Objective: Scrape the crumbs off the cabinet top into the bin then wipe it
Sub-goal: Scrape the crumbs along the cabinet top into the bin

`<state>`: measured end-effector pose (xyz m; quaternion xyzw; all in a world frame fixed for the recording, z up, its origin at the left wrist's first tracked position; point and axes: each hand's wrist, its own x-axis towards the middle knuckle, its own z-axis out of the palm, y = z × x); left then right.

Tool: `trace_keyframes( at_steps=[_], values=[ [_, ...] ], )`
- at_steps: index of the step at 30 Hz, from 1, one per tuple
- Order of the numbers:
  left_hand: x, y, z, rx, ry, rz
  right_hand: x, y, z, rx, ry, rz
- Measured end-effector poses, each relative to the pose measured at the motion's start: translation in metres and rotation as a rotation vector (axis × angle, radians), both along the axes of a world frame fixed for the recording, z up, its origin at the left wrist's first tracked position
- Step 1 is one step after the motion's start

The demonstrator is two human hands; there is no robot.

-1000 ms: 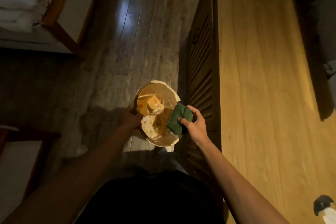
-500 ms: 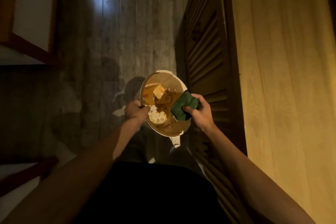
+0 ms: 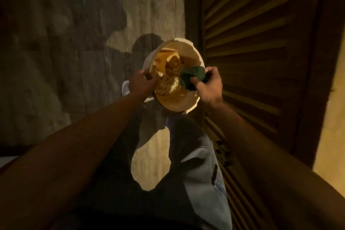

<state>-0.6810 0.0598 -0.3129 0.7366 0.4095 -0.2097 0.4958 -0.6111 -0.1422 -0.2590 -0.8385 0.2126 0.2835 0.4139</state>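
Head view, looking straight down at a round pale bin (image 3: pixel 194 105), low over the wooden floor (image 3: pixel 149 15) and just beside the louvred cabinet front (image 3: pixel 252 61). Left hand (image 3: pixel 141 83) curled over the bin's rim on the side away from the cabinet, fingers hooked inside, thumb outside: a closed grip on the rim. Right hand (image 3: pixel 209 87) on the cabinet side of the rim, pinching a bunched dark green cloth (image 3: pixel 193 77) that droops over the edge into the bin. Inside the bin, crumpled wrappers and pale scraps (image 3: pixel 168 78), loosely heaped and filling only part of it. Only a sliver of the cabinet top (image 3: pixel 334 114) in frame, at the far right edge beyond the cabinet front; whether crumbs remain on it cannot be told.

Bin probably light: thin plastic walls, little in it, carried by the rim alone. Rim likely stiff enough for a two-sided hold, yet walls apt to flex if squeezed; best taken at opposite points of the rim, as now, and kept level so the loose litter stays inside. Cloth soft and limp, shapeless when bunched; best gripped by a fold with thumb against fingers, then spread flat under the palm for wiping. Some risk of the cloth slipping into the rubbish while sharing a hand with the rim.
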Motion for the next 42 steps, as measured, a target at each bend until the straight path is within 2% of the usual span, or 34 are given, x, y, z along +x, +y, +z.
trace_keyframes(
  at_steps=[4,11,16,19,22,24,27,29,34,36,39,42],
  values=[
    [0.005,-0.009,-0.067,-0.011,0.003,0.091,0.008,0.0,-0.059,-0.056,-0.037,0.087],
    [-0.006,-0.011,-0.157,-0.107,0.028,0.075,0.003,-0.003,-0.127,-0.056,-0.065,0.175],
    [-0.009,-0.003,-0.185,-0.076,0.011,0.077,0.002,-0.003,-0.147,-0.05,-0.072,0.227],
    [-0.013,0.005,-0.195,-0.062,0.098,0.105,0.004,-0.001,-0.151,-0.054,-0.099,0.237],
    [-0.016,0.015,-0.2,0.032,0.161,0.004,0.005,0.004,-0.151,-0.03,-0.117,0.22],
    [-0.014,0.019,-0.195,0.029,0.198,-0.09,0.004,0.006,-0.143,-0.013,-0.127,0.221],
    [-0.01,0.021,-0.168,0.037,0.22,-0.207,0.002,0.008,-0.118,0.018,-0.147,0.229],
    [-0.003,0.021,-0.136,0.076,0.161,-0.316,0.0,0.01,-0.093,0.043,-0.164,0.224],
    [0.029,0.012,-0.012,-0.053,-0.387,-0.58,0.0,0.018,-0.011,0.144,-0.198,0.178],
    [0.041,0.006,0.041,-0.092,-0.512,-0.648,0.001,0.023,0.028,0.201,-0.203,0.159],
    [0.06,0.002,0.116,-0.214,-0.493,-0.69,0.007,0.028,0.094,0.281,-0.258,0.117],
    [0.081,0.001,0.188,-0.251,-0.499,-0.666,0.014,0.023,0.161,0.326,-0.33,0.02]
  ],
)
